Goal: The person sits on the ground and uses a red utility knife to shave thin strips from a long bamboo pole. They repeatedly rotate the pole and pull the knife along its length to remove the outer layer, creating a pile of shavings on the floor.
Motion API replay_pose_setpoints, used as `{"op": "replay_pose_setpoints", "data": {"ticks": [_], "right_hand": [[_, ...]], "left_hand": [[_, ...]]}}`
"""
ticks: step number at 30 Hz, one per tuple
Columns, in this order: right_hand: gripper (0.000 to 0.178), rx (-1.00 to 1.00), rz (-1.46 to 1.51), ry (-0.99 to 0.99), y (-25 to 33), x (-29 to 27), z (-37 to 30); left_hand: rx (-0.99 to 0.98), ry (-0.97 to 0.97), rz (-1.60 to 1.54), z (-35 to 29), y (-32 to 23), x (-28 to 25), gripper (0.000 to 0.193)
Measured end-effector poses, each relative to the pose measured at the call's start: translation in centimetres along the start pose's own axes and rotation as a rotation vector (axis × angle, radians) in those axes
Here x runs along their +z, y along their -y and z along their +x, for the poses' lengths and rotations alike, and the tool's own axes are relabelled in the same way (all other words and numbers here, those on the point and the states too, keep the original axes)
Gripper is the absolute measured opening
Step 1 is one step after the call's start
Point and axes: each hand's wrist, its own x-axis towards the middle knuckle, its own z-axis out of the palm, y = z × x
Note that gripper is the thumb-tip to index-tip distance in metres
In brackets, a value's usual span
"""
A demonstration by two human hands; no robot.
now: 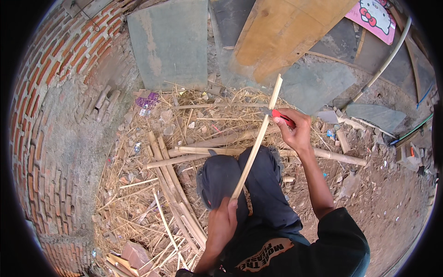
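A long pale bamboo strip [256, 148] slants up and away from my lap, crossing in front of my knees. My left hand [222, 222] is closed around its lower end, beside my thigh. Towards the far end, my right hand [298, 130] grips a red-handled knife [283, 118]. Its short grey blade lies against the strip, which passes just left of the handle. My fingers partly cover the handle. Beyond my knees, bamboo poles [230, 138] lie across the ground.
Split bamboo lengths [173, 189] lie left of my legs among straw and thin slivers. A brick wall [50, 134] rises at left. Grey boards [170, 46] and a brown wooden panel [286, 32] lean at the back. A broken brick [135, 254] sits at lower left.
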Motion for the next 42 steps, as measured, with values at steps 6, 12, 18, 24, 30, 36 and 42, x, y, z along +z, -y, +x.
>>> {"op": "replay_pose_setpoints", "data": {"ticks": [6, 12, 18, 24, 30, 36, 42], "right_hand": [[0.025, 0.154, -0.084, -0.044, -4.2, -1.0, 2.7], [0.031, 0.235, -0.170, -0.067, -6.5, 0.5, 2.9], [0.046, 0.451, -0.230, -0.111, -16.5, -4.1, 3.5], [0.047, 0.538, 0.032, 0.102, -12.2, -2.6, 0.0], [0.034, 0.425, 0.245, 0.210, -2.6, 0.3, -4.6], [0.028, 0.034, 0.197, 0.302, 3.7, 1.1, -7.5], [0.024, -0.045, 0.203, 0.267, 5.4, 1.5, -7.8]], "left_hand": [[-0.030, 0.050, -0.008, -1.8, 1.5, 0.3, 0.044], [-0.059, 0.081, 0.017, -2.4, 2.2, 0.1, 0.046], [-0.225, 0.251, -0.177, -3.8, 2.9, -2.1, 0.043], [-0.385, 0.290, -0.519, -0.7, 5.7, -2.5, 0.056], [-0.184, 0.227, -0.530, 2.6, 2.9, -2.0, 0.058], [-0.111, 0.235, -0.582, 4.3, 0.8, -2.0, 0.055], [-0.072, 0.195, -0.589, 4.6, 0.2, -1.7, 0.054]]}}
